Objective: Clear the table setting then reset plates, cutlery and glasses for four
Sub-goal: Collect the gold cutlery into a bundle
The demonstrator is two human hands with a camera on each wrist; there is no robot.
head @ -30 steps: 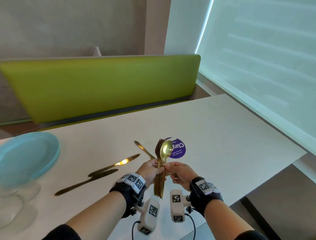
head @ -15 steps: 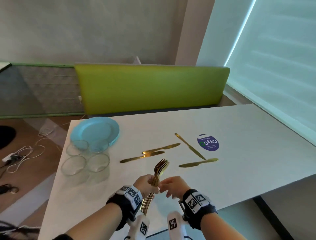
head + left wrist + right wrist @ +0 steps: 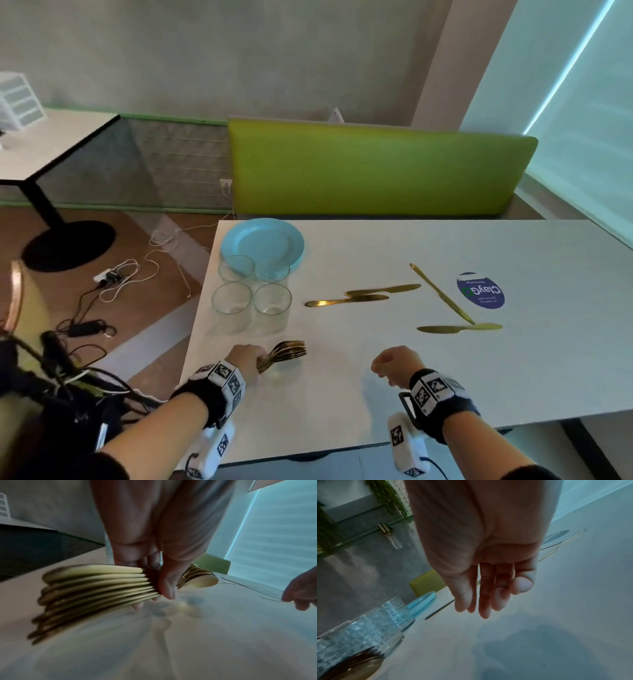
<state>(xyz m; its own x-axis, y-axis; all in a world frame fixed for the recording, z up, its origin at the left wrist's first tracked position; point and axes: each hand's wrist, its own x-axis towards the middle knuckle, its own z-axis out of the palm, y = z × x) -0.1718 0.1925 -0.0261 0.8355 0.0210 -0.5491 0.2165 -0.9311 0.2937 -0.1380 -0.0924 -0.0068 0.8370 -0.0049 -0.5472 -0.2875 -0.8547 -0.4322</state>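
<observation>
My left hand (image 3: 247, 359) grips a bundle of gold forks and spoons (image 3: 286, 353) low over the white table (image 3: 376, 394), near its left front. In the left wrist view the thumb and fingers (image 3: 167, 588) pinch the bundle (image 3: 96, 588) at mid-length, handles fanned out. My right hand (image 3: 394, 365) hovers to the right, holding nothing, fingers loosely extended (image 3: 485, 601). Several gold knives (image 3: 363, 296) lie scattered mid-table. A stack of light blue plates (image 3: 262, 241) sits at the far left, with several clear glasses (image 3: 251, 298) in front of it.
A round purple sticker (image 3: 481, 291) is on the table right of the knives. A green bench back (image 3: 376, 171) runs along the far side. Cables (image 3: 113, 277) lie on the floor left of the table, beside another table (image 3: 44, 150).
My right hand let go of the cutlery bundle and moved off to the right. My left hand lowered the bundle toward the table, tilting it flat. The view swung left.
</observation>
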